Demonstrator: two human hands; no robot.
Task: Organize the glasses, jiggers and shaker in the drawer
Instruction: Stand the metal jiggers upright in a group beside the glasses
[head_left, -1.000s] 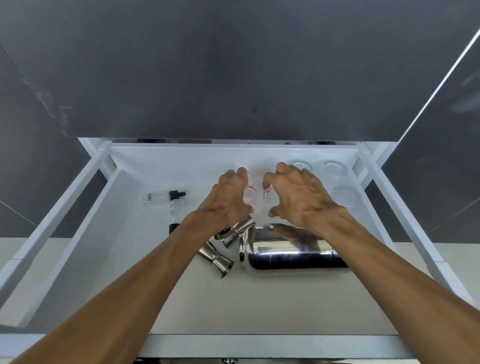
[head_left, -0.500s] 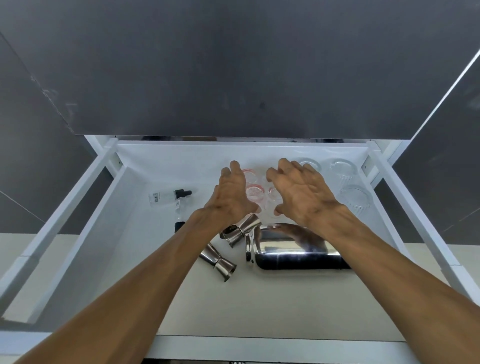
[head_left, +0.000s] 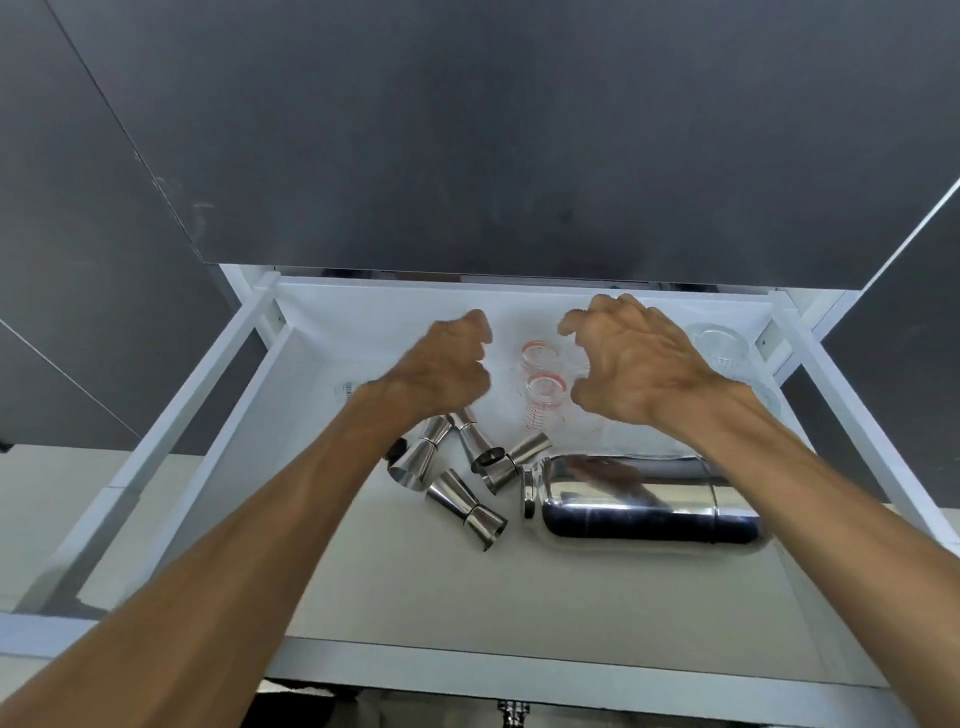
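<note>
Two small measuring glasses with red markings (head_left: 543, 372) stand upright at the drawer's back middle. My left hand (head_left: 448, 364) hovers just left of them and my right hand (head_left: 635, 358) just right, both with curled fingers and nothing in them. Several steel jiggers (head_left: 466, 508) lie tumbled on the drawer floor below my left wrist. A polished shaker (head_left: 644, 505) lies on its side to their right, under my right forearm. A clear glass (head_left: 719, 344) stands in the back right corner; my right hand hides whatever stands beside it.
The white drawer (head_left: 519, 670) is pulled out under a dark cabinet front (head_left: 467, 130). A small dropper bottle (head_left: 345, 389) lies at the back left, mostly behind my left forearm. White side rails (head_left: 156, 447) flank the drawer.
Both hands have spread apart, uncovering the two red-marked glasses between them. My left wrist has lifted off the jiggers, and more of them show.
</note>
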